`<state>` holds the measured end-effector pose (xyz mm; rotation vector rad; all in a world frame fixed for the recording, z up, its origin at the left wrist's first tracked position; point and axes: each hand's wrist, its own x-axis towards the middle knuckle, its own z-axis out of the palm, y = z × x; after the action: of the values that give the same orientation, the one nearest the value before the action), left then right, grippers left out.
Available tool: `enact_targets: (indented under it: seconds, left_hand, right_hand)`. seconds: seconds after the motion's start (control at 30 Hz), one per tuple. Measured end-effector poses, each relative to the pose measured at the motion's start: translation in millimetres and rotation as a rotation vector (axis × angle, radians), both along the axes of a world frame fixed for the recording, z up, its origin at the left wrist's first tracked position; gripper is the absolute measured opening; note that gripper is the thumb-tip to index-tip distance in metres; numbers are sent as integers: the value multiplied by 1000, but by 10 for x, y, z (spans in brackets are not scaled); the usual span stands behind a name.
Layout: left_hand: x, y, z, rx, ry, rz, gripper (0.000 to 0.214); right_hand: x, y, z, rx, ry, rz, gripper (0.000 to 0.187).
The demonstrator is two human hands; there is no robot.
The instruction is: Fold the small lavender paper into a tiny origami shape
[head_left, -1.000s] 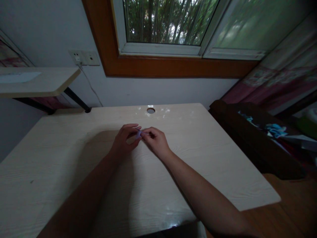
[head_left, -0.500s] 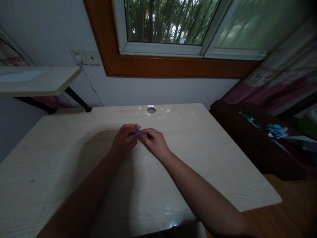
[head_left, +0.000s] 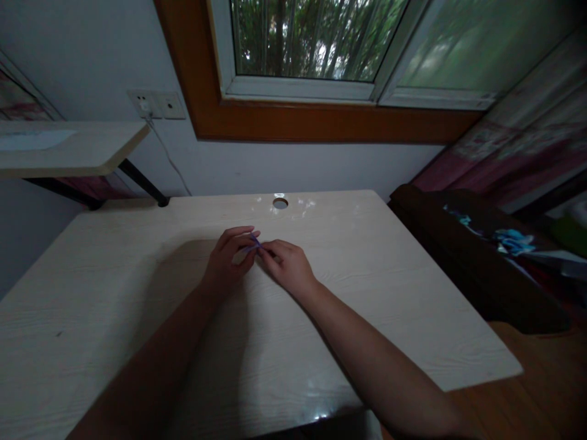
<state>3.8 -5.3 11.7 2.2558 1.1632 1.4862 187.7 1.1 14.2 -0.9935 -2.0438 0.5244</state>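
**Purple piece (head_left: pixel 257 242) held over the desk (head_left: pixel 367 299)**

Take the piece as the centre of your dial. Your left hand (head_left: pixel 224 256) sits between 8 and 9 o'clock, its thumb and fingers curled round and narrowing onto the piece, with a rounded gap inside the curl. Your right hand (head_left: pixel 291 266) sits at 4 o'clock, thumb and forefinger pinched tight on the piece's near-right end. Your two hands nearly meet there; the piece is thin and mostly covered, so its full shape cannot be told.

At 1 o'clock, near the desk's far edge, is a round hole (head_left: pixel 280 204). Further out, you have the shelf (head_left: pixel 55 160) at 10, the window (head_left: pixel 302 43) past 12, and a crumpled blue bundle (head_left: pixel 514 242) at 3.
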Motion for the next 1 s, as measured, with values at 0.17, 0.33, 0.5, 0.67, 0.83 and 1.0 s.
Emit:
enact_targets:
  seconds: [0.17, 0.33, 0.5, 0.67, 0.83, 1.0]
  left_hand:
    - [-7, 14, 4, 64, 38, 28, 18]
    - [-4, 26, -3, 84, 49, 46, 15]
    - [7, 8, 10, 82, 24, 40, 13]
    - [5, -6, 36, 73, 21, 43, 12]
    - [-14, 2, 25, 76, 11, 61, 10]
    - [-26, -1, 15, 75, 9, 52, 11]
  right_hand:
    - [-11, -22, 15, 47, -58, -9, 22]
    - [-32, -47, 33, 57, -84, -25, 21]
    - [-47, -62, 57, 48, -107, -45, 21]
    - [-50, -64, 72, 58, -98, -59, 21]
    - [-44, -67, 56, 60, -73, -76, 21]
    - [-38, -62, 49, 48, -70, -65, 21]
